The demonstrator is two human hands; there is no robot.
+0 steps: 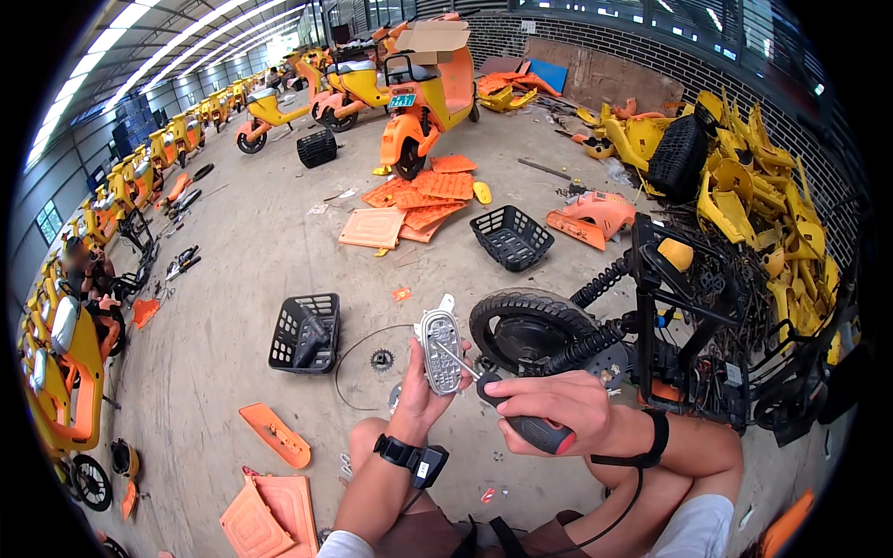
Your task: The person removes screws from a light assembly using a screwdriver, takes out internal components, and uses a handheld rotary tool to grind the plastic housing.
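My left hand (pixel 420 398) grips an oval silver-grey part (pixel 441 349), which looks like a lamp housing with a small tab at its top. In my right hand (pixel 563 409) is a screwdriver (pixel 538 432) with a thick black-and-red handle. Its thin shaft slants up to the left, and the tip meets the face of the oval part, though I cannot tell if it sits in a screw. Just beyond my hands stands a stripped scooter frame with its rear wheel (pixel 530 325) and a coil shock absorber (pixel 603 282).
Black plastic baskets (pixel 279 339) (pixel 512 239) rest on the concrete floor, the nearer one holding a black tool. Orange panels (pixel 276 437) lie at left. Yellow body parts (pixel 735 200) are heaped at right. Scooters (pixel 423 102) stand behind, and another person (pixel 88 270) sits at far left.
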